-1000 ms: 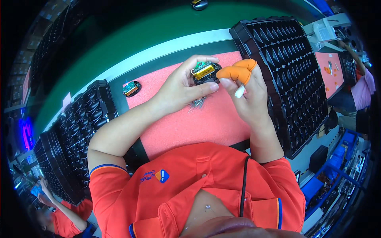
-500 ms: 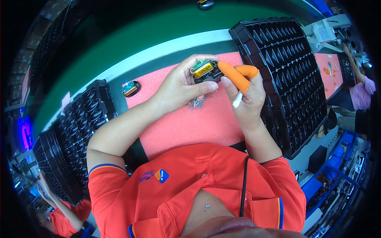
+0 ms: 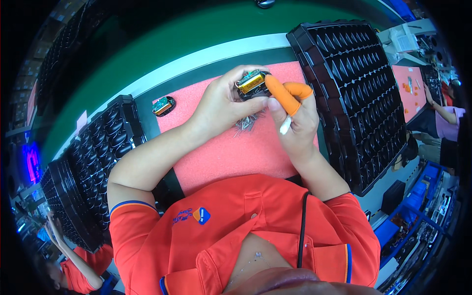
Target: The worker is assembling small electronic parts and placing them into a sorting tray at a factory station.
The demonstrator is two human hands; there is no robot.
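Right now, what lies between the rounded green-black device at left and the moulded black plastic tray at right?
Head view: the left hand holding a yellow-black device, then the right hand, over pink matting.

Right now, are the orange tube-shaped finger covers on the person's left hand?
No, the orange tube-shaped finger covers are worn on the right hand.

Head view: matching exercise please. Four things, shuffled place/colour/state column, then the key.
Things:
1. Finger cots
2. Device with a yellow block
3. Thin metal pins
4. Work mat

Place, colour or state:
A. Loose pile, lying on the mat
B. Pink, between the person and the green surface
C. Orange, worn on the right hand
D. Held in the left hand

Pairs: 1-C, 2-D, 3-A, 4-B
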